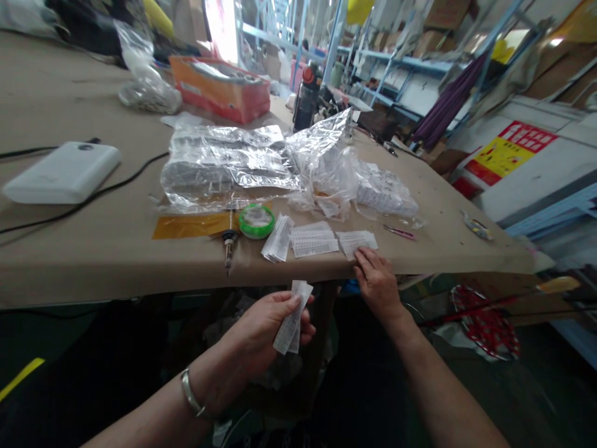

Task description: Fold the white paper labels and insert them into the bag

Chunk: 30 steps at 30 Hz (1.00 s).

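My left hand (280, 323) is in front of the table edge, closed on two or more printed paper slips (293, 320) pinched under the thumb. My right hand (377, 283) reaches onto the table edge. Its fingers are stretched out, with the tips touching the rightmost stack of slips (355, 241). To the left of that lies a spread stack of printed slips (314, 239), and beyond it a fanned bundle of slips (278, 238). A green round container (256, 221) with pale contents sits beside the bundle.
A pointed tool (228, 242) overhangs the table edge beside amber film (186, 226). Behind the slips lie silvery bags (228, 158) and a bagged paper stack (387, 190). Pink-handled tweezers (398, 232) are to the right. A white power bank (63, 174) and orange box (219, 90) stand left.
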Motion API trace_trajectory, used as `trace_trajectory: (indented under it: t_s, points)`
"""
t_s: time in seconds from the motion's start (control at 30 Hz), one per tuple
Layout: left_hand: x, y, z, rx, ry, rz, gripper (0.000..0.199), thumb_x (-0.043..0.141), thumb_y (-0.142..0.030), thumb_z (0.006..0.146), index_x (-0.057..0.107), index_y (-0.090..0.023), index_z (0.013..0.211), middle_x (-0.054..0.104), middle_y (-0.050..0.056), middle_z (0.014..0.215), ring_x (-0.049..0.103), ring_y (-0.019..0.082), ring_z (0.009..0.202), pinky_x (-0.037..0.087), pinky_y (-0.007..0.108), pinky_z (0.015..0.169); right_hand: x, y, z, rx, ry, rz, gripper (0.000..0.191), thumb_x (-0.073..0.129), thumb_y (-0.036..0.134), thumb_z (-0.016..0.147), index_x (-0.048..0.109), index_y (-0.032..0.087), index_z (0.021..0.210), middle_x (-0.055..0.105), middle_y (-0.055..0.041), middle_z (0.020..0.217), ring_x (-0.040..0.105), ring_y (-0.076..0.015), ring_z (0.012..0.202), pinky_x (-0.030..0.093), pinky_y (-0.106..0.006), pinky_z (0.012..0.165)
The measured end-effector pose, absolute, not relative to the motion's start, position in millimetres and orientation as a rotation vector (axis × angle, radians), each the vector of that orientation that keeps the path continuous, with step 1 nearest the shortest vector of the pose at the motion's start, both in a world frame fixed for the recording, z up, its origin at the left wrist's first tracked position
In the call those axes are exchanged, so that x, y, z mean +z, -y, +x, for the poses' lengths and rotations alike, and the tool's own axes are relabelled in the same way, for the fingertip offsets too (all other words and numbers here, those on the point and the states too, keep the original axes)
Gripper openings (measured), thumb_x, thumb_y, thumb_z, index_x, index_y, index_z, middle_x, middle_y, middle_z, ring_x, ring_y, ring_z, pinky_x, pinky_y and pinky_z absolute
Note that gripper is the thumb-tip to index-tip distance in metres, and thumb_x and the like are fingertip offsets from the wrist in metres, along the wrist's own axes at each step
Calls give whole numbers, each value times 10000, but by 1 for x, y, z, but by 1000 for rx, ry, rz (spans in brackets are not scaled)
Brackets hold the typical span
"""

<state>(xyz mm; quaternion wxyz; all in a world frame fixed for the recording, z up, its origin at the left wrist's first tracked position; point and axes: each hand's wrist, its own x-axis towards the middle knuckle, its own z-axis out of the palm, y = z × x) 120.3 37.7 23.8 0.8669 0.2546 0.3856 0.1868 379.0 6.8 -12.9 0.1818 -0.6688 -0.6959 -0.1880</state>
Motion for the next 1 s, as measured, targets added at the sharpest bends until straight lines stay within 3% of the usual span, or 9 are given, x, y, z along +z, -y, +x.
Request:
trace_trajectory:
  t_s: [0.2, 0.33, 0.43, 0.53, 0.73, 1.0]
  points:
    - [28, -38, 121, 368, -863, 533, 120, 558, -178, 851, 600, -88, 918, 680, 92, 740, 642, 144, 549, 545, 272, 567, -20, -5, 391, -498, 1845, -1683, 242, 470, 211, 917, 661, 181, 1064, 676, -98, 1077, 593, -230, 1062, 468, -416, 950]
    - [28, -37, 120, 379, -880, 515, 120, 562, -183, 850, 603, -88, 911, 675, 86, 718, 640, 150, 551, 547, 280, 566, -6, -4, 385, -365, 1585, -1558, 175, 524, 219, 894, 679, 191, 972, 696, -80, 976, 652, -202, 934, 524, -385, 875]
    - [25, -36, 120, 388, -881, 493, 133, 541, -176, 858, 610, -81, 921, 678, 96, 720, 639, 155, 549, 546, 292, 567, 10, 3, 353, -282, 1487, -1397, 171, 572, 166, 859, 671, 234, 981, 683, -48, 992, 632, -211, 997, 504, -422, 920]
    - [21, -36, 120, 433, -822, 446, 139, 526, -154, 856, 626, -70, 904, 673, 99, 703, 624, 148, 531, 528, 279, 543, 16, 11, 309, -144, 1763, -1210, 234, 603, 124, 829, 663, 267, 1004, 668, -40, 1019, 581, -237, 1089, 497, -453, 926]
    - [18, -37, 113, 604, -691, 290, 67, 595, -39, 747, 646, -57, 707, 605, 42, 611, 544, 75, 473, 408, 159, 440, -5, 16, 255, -58, 2173, -1039, 200, 551, 129, 867, 654, 227, 1008, 681, -48, 981, 561, -220, 1091, 465, -438, 960]
    - [16, -35, 106, 668, -775, 240, 151, 521, -36, 806, 635, -62, 711, 610, 49, 652, 541, 62, 481, 389, 144, 428, -9, 13, 246, -39, 2239, -1044, 167, 534, 118, 871, 644, 181, 979, 685, -59, 976, 553, -216, 1107, 441, -420, 980]
